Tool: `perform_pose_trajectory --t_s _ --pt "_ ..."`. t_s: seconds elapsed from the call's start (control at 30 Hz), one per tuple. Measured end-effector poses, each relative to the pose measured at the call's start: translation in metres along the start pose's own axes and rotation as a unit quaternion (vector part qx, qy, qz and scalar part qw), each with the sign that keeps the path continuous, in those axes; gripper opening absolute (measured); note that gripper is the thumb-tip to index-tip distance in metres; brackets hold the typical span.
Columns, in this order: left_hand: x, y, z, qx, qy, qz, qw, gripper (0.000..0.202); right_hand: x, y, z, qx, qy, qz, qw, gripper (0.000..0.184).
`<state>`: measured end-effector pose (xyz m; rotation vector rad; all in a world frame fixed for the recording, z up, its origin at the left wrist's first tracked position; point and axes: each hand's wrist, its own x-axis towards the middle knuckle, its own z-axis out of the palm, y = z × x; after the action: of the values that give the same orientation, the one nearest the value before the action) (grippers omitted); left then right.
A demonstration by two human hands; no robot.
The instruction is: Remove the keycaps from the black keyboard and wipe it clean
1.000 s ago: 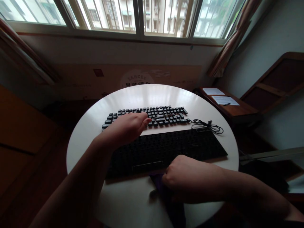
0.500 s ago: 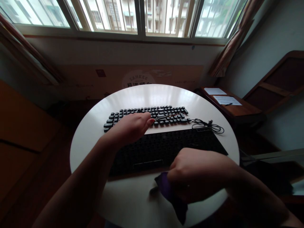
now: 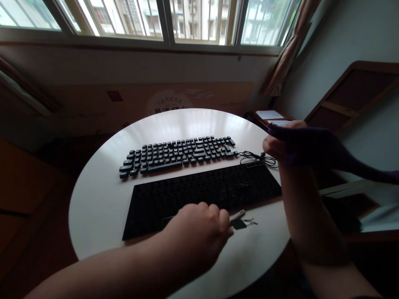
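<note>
Low over the table's front, my left hand (image 3: 199, 230) is closed, its fingers curled with the back towards me. A keycap puller (image 3: 239, 224) with a dark square body and thin wire prongs sticks out at its fingertips. A pale handle-like piece (image 3: 238, 214) shows just behind the puller; whether the hand holds it too is unclear. My right hand (image 3: 277, 143), raised at the right, is closed on a purple cloth (image 3: 311, 143) that trails rightward. Below and behind my left hand lies a black keyboard base (image 3: 205, 191) without its keycaps.
Loose black keycaps (image 3: 177, 151) are laid out in keyboard order beyond the base. A coiled cable (image 3: 258, 158) lies right of them. All rest on a round white table (image 3: 96, 199). Papers (image 3: 268, 115) lie on a wooden surface at the right, by a wooden chair (image 3: 352, 110).
My left hand has come back from above the keycaps to the table's front. My right hand has lifted the purple cloth up and to the right. The view has turned slightly right.
</note>
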<state>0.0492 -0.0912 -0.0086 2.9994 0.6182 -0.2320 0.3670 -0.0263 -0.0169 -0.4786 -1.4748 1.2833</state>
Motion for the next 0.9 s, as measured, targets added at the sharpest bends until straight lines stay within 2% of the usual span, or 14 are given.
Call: perform_pose_trajectory --t_s 0.07,0.1,0.17,0.27,0.33,0.5,0.67,0.8,0.9 --pt "-0.001 0.015 0.015 0.030 -0.032 0.040 0.998 0.023 0.006 0.008 0.003 0.003 -0.011 -0.052 0.999 0.062" --pt "-0.002 0.020 0.022 0.042 -0.045 0.056 0.997 0.021 0.008 0.011 0.005 -0.014 -0.001 -0.058 0.998 0.062" --pt "-0.004 0.025 0.033 0.048 -0.058 0.060 0.995 0.015 0.011 0.017 0.009 -0.035 0.002 -0.033 0.999 0.064" --pt "-0.008 0.024 0.041 0.050 -0.071 0.038 0.996 0.007 0.015 0.022 0.013 0.002 -0.044 -0.042 0.998 0.064" --pt "-0.010 0.022 0.041 0.056 -0.078 0.019 0.995 0.007 0.018 0.023 0.016 0.020 -0.048 -0.036 0.998 0.060" --pt "-0.010 0.022 0.033 0.050 -0.072 -0.040 0.995 0.019 0.017 0.023 0.028 -0.011 0.003 0.011 1.000 0.053" --pt "-0.003 0.024 0.032 0.033 -0.049 -0.055 0.997 0.032 0.018 0.024 0.036 -0.048 0.073 0.044 0.995 0.063" --pt "0.002 0.023 0.038 0.033 -0.051 -0.019 0.998 0.017 0.020 0.029 0.031 -0.073 0.081 0.046 0.993 0.064" --pt "0.004 0.022 0.040 0.025 -0.051 -0.025 0.998 0.008 0.019 0.032 0.024 -0.080 0.073 0.037 0.993 0.063"
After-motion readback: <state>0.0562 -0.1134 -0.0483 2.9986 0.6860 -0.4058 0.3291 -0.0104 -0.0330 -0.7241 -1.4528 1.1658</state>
